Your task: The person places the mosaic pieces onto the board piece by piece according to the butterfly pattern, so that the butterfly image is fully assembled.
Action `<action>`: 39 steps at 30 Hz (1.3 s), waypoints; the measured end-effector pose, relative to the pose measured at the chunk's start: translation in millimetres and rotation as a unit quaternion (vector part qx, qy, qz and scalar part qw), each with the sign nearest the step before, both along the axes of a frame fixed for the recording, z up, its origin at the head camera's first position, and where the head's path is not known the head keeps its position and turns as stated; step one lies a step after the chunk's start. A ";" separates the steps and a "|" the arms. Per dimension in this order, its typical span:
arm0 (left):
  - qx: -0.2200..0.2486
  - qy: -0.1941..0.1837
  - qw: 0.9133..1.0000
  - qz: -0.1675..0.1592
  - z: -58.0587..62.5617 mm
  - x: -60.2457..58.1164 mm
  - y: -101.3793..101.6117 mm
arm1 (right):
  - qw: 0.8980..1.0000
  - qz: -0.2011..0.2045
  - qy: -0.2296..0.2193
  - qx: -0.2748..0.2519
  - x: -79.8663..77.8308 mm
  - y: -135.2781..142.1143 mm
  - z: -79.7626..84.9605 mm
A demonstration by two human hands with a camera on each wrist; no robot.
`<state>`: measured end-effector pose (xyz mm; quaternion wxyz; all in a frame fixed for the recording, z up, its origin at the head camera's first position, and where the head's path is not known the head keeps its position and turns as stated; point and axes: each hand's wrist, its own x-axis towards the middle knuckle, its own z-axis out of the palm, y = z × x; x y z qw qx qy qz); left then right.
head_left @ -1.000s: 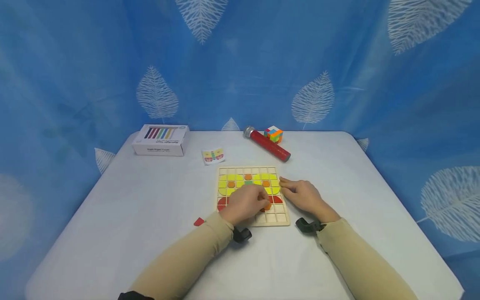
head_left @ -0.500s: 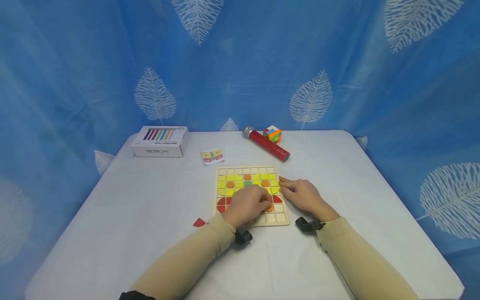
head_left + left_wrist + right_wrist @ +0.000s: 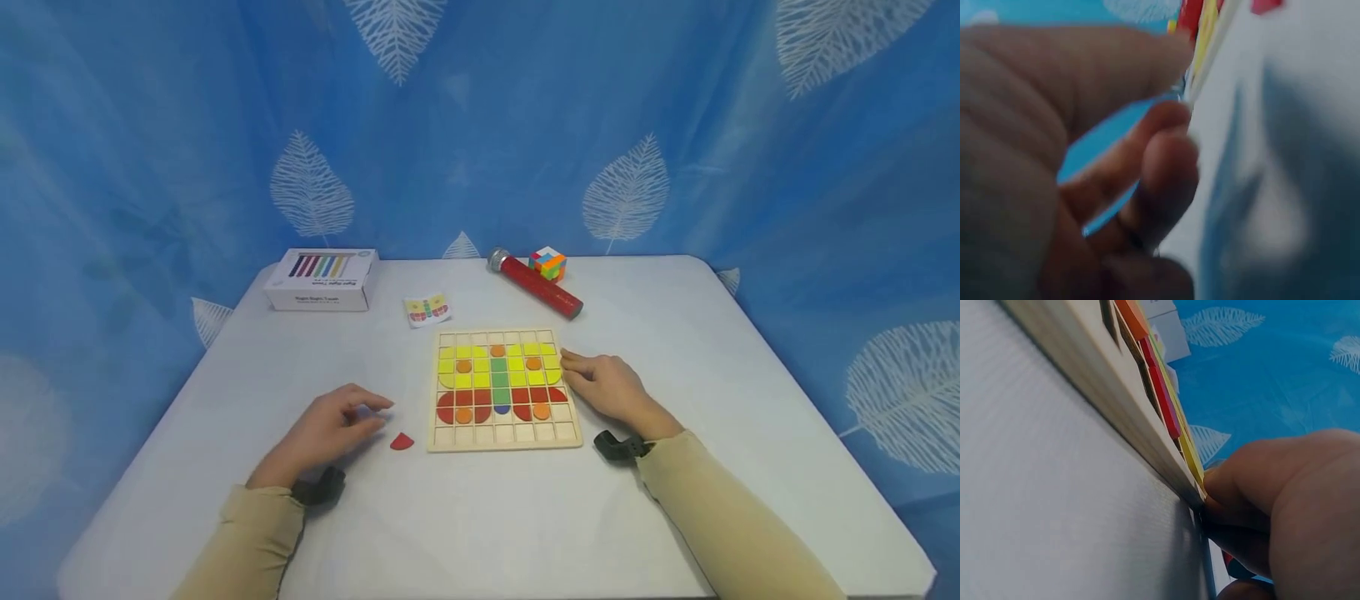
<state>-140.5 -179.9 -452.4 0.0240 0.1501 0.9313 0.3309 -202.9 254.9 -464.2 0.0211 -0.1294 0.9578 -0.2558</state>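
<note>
A square wooden grid board (image 3: pixel 483 436) lies on the table, filled with yellow, red, green, orange and blue pieces in a butterfly pattern. An orange disc (image 3: pixel 542 411) sits in its lower right part, and the cell to its right shows bare wood. Left of the board, one red quarter-circle piece (image 3: pixel 402 442) lies on the tablecloth. My left hand (image 3: pixel 324 429) hovers just left of that piece, its thumb and fingers apart and holding nothing. At the board's right edge rests my right hand (image 3: pixel 611 390), its fairly straight fingertips touching the rim.
Behind the board lies a small butterfly pattern card (image 3: pixel 427 310). A white box (image 3: pixel 322 282) stands at the back left. A red microphone (image 3: pixel 540 287) and a puzzle cube (image 3: pixel 548 264) lie at the back. A blue leaf-print curtain (image 3: pixel 480 125) hangs behind the table.
My left hand has let go of the orange disc on the board and swung left to beside the red piece. The right hand stays at the board's edge.
</note>
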 end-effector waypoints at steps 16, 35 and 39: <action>-0.045 0.001 0.997 -0.064 -13.2 -4.6 23.6 | 1.000 -0.013 -0.007 0.003 0.4 16.2 6.4; -0.119 0.134 0.973 -0.146 20.8 1.6 185.0 | 1.000 0.005 0.010 -0.004 0.0 6.7 -1.8; -0.125 0.149 0.969 -0.151 17.4 -1.1 214.6 | 1.000 0.019 0.018 0.001 -1.4 1.4 -1.9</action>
